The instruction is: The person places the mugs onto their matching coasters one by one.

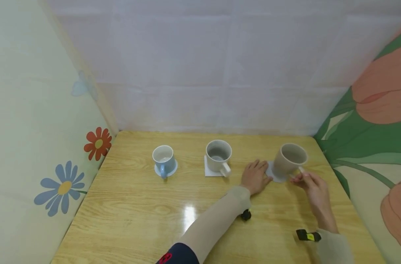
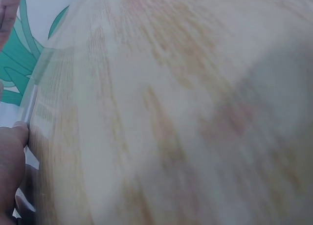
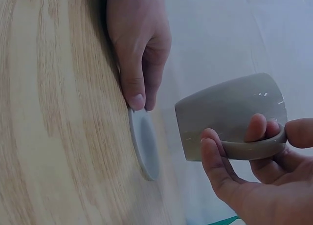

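Observation:
My right hand (image 1: 314,185) holds a grey-beige mug (image 3: 230,117) by its handle, its fingers curled round the loop. The mug is upright, a little above a round pale coaster (image 3: 144,144), with a gap between the two in the right wrist view. My left hand (image 1: 255,178) rests palm down on the table, fingers fairly straight. Its thumb and fingertips touch the near rim of that coaster. The left wrist view shows mostly blurred table, with part of a hand at its left edge.
A white mug (image 1: 219,156) stands on a square white coaster (image 1: 211,172) mid-table. Farther left, a light blue mug (image 1: 164,161) stands on a round blue coaster (image 1: 174,169). The wooden table (image 1: 127,205) meets a white cloth wall behind and flower-printed sides.

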A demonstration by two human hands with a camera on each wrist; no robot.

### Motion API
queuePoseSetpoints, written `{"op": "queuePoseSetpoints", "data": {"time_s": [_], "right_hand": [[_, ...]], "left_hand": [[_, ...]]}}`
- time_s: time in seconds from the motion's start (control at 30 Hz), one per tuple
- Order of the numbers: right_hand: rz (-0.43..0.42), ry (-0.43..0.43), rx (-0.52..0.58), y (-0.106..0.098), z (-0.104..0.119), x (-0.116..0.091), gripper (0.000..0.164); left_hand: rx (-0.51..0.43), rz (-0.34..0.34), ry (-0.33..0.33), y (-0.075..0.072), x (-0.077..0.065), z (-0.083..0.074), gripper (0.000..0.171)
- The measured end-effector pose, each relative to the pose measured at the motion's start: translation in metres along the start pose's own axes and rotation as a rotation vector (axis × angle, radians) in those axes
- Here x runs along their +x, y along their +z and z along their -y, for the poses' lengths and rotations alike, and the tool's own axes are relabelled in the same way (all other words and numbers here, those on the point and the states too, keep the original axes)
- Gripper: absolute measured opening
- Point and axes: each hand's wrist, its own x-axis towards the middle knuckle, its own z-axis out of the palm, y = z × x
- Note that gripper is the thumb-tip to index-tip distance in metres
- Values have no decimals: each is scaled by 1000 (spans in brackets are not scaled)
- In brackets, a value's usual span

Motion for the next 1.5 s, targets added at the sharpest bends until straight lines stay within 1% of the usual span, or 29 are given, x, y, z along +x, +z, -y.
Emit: {"op": "queuePoseSetpoints", "data": {"time_s": [0.1,0.37,0.6,0.83,0.93,1.27,1.5], "right_hand": [[-1,9,11,2,-2,1,36],[2,10,33,5,-8,2,33],[-16,16,9,4,-11,3,36],[20,-3,70,3,-14,4,33],[17,0,84,2,-16,4,32],[2,11,79,0,-19,2,35],[0,39,52,-1,-20,0,35]], "left_hand": [[11,-13,-4,2,1,1,64],[-7,-12,-6,-1,1,0,65],[-19,-9,-9,-2,1,0,65],[-22,-5,-12,-6,1,0,65],[-20,-1,-8,-7,1,-1,65],[-12,2,-4,-6,-1,-1,64],[-9,-10,1,-5,-2,-1,64]]}}
